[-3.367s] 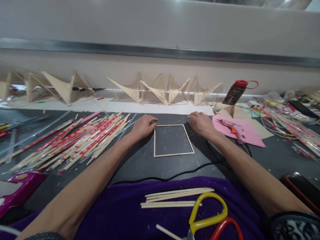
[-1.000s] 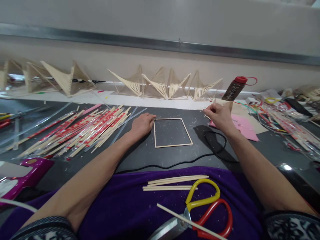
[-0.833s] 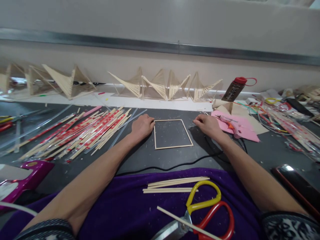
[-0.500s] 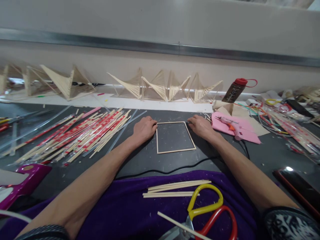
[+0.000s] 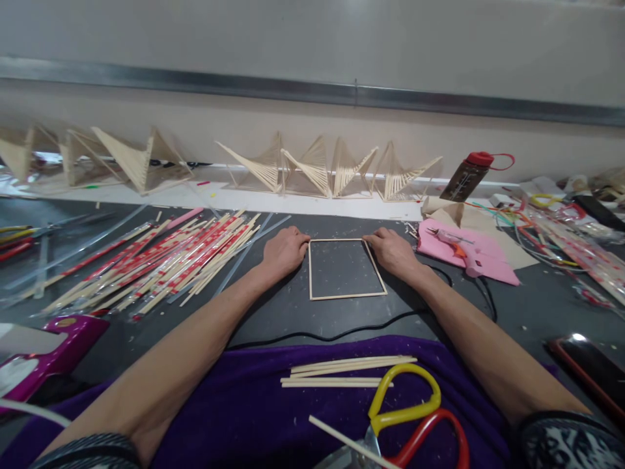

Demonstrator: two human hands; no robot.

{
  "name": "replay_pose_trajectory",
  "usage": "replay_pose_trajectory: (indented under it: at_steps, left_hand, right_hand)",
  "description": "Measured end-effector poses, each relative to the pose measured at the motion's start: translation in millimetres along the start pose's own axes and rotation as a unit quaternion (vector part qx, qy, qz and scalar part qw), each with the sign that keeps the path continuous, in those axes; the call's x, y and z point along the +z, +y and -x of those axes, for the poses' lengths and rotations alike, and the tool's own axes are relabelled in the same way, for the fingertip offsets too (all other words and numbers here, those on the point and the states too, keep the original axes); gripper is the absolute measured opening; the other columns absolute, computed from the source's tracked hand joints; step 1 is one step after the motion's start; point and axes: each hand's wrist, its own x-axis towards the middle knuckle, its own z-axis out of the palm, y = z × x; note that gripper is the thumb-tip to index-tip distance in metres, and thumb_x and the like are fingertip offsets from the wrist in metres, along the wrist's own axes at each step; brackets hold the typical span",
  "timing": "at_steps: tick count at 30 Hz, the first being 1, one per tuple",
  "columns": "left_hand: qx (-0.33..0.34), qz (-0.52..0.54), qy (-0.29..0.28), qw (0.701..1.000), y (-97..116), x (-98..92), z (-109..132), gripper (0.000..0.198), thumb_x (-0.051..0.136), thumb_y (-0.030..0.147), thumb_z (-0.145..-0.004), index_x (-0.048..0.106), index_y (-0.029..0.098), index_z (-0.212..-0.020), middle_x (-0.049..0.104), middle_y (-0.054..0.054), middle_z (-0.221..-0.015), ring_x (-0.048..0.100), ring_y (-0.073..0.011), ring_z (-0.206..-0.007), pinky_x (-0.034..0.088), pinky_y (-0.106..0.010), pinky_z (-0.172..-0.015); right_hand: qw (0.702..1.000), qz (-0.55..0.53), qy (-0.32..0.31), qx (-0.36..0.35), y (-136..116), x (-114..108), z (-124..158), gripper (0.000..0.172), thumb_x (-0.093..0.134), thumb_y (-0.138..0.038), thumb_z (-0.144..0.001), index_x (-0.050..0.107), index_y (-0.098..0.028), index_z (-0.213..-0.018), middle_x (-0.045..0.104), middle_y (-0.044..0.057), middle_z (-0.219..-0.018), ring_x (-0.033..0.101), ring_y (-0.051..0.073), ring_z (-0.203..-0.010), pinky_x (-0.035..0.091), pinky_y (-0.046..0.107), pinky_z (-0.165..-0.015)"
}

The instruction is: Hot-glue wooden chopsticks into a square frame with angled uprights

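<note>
A small square frame of thin wooden sticks (image 5: 347, 296) lies flat on the dark grey table (image 5: 293, 312). My left hand (image 5: 284, 251) rests at its far left corner, fingers curled and pressed on the stick. At the far right corner my right hand (image 5: 393, 251) does the same, fingertips on the frame. A pink glue gun (image 5: 456, 244) lies on a pink sheet (image 5: 493, 267) to the right of my right hand.
A heap of wrapped and bare chopsticks (image 5: 170, 264) lies to the left. Finished stick models (image 5: 332, 172) line the wall. On the purple cloth (image 5: 254, 410) near me are loose sticks (image 5: 342, 374) and yellow and red scissors (image 5: 410, 417). A black cord (image 5: 342, 335) crosses the table. A bottle (image 5: 469, 176) stands at back right.
One second ago my right hand was raised over the pink sheet. It came back left and down to the frame's far right corner. My left hand stayed at the left corner.
</note>
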Motion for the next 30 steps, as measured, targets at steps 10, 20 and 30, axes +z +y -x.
replay_pose_trajectory:
  at_steps: [10,20,30]
  left_hand:
    - [0.0,-0.004,0.003,1.0,0.2,0.2,0.1,0.033,0.039,0.032,-0.089,0.069,0.028,-0.103,0.064,-0.004,-0.104,0.057,-0.0219,-0.098,0.047,-0.03,-0.071]
    - [0.006,-0.002,0.003,1.0,-2.1,1.1,-1.3,0.035,0.038,0.033,-0.09,0.069,0.026,-0.104,0.064,-0.005,-0.105,0.057,-0.0219,-0.1,0.047,-0.031,-0.074]
    - [0.006,-0.001,-0.001,1.0,-2.2,-1.3,-3.1,0.039,0.036,0.036,-0.09,0.069,0.024,-0.107,0.064,-0.006,-0.107,0.058,-0.0237,-0.1,0.048,-0.033,-0.074]
  right_hand:
    - [0.999,-0.022,0.027,0.005,1.3,6.2,-0.4,0.038,0.033,-0.021,-0.095,0.06,-0.024,-0.122,0.06,0.008,-0.109,0.052,0.021,-0.096,0.038,0.029,-0.08]
    - [1.0,-0.019,0.006,0.002,0.9,6.1,-2.8,0.033,0.037,-0.022,-0.094,0.063,-0.02,-0.115,0.059,0.011,-0.111,0.051,0.022,-0.1,0.038,0.03,-0.086]
    - [1.0,-0.012,0.01,0.01,-1.5,2.5,-2.1,0.031,0.039,-0.023,-0.094,0.064,-0.021,-0.111,0.06,0.01,-0.11,0.051,0.022,-0.099,0.039,0.03,-0.084]
